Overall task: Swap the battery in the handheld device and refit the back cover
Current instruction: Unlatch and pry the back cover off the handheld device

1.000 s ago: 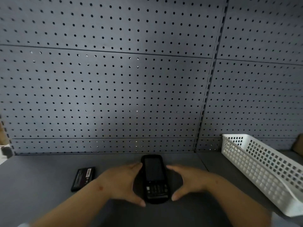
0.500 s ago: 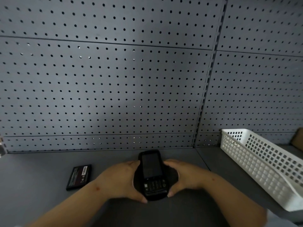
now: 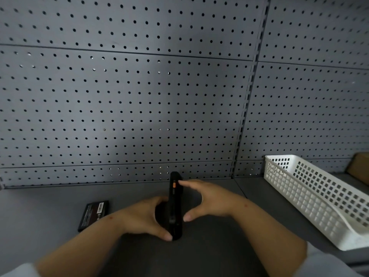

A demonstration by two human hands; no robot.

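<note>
The black handheld device [image 3: 175, 206] stands on its long edge on the grey shelf, its side with an orange button facing up. My left hand [image 3: 143, 217] grips it from the left, thumb under its near end. My right hand [image 3: 207, 198] touches its right face with forefinger near the orange button and thumb lower down. A flat black battery [image 3: 93, 214] with a white label lies on the shelf to the left, apart from both hands. The device's screen and back cover are turned out of sight.
A white perforated plastic basket [image 3: 311, 194] sits at the right on the grey shelf [image 3: 50, 212]. A grey pegboard wall [image 3: 139, 100] rises right behind the device. A brown cardboard corner [image 3: 359, 166] shows at the far right.
The device lay flat with screen and keypad up; both hands closed on it and tipped it up onto its side edge. The battery has not moved.
</note>
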